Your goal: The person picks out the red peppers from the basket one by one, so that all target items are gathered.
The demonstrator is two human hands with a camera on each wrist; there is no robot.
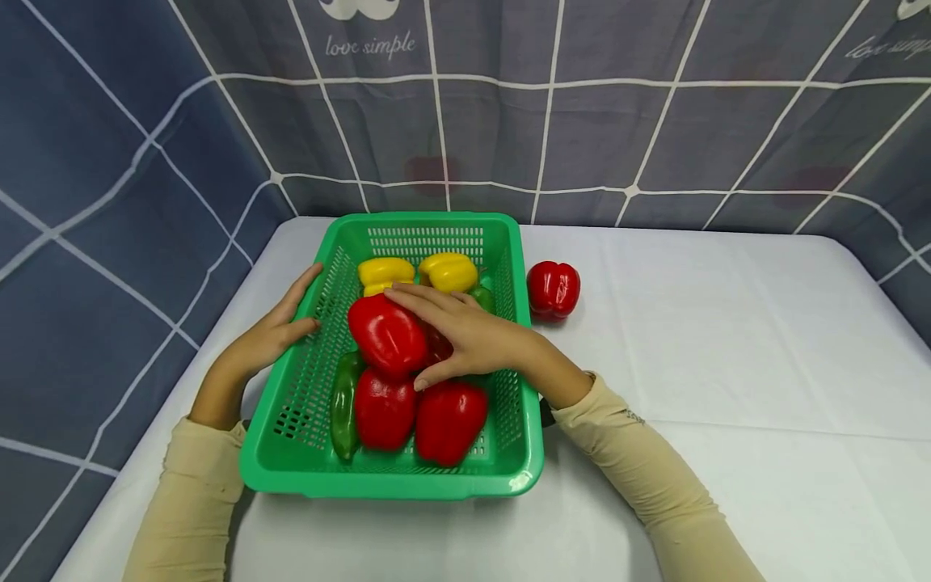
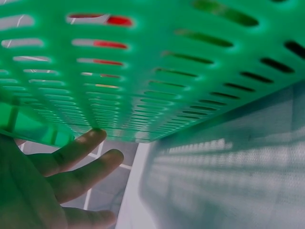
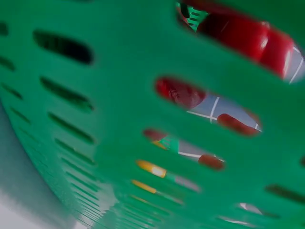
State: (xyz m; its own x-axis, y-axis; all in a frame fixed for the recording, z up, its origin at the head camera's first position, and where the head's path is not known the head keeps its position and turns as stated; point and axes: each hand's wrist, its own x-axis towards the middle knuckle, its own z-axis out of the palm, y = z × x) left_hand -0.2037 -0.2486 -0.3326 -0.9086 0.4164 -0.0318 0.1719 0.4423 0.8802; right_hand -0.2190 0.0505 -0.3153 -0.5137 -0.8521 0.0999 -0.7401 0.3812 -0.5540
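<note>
Near the table's left side sits a green plastic basket (image 1: 393,485) holding bell peppers and chillies. My left hand (image 1: 265,335) rests at its left rim, thumb and a fingertip on the edge. The left wrist view shows the other fingers (image 2: 90,176) fairly straight outside the slotted wall. Reaching in over the right side, my right hand (image 1: 465,327) spans a red bell pepper (image 1: 387,333), fingers along its top and thumb below. Another darker red pepper (image 1: 438,346) is partly hidden under the palm. Two more red peppers (image 1: 384,411) lie in front, beside a long green chilli (image 1: 345,404).
Yellow bell peppers (image 1: 448,272) and a partly covered green pepper (image 1: 482,297) lie at the basket's back. Outside, by its right wall, a single red bell pepper (image 1: 553,289) stands on the white tablecloth (image 1: 727,339). A grey checked curtain (image 1: 494,137) borders the table.
</note>
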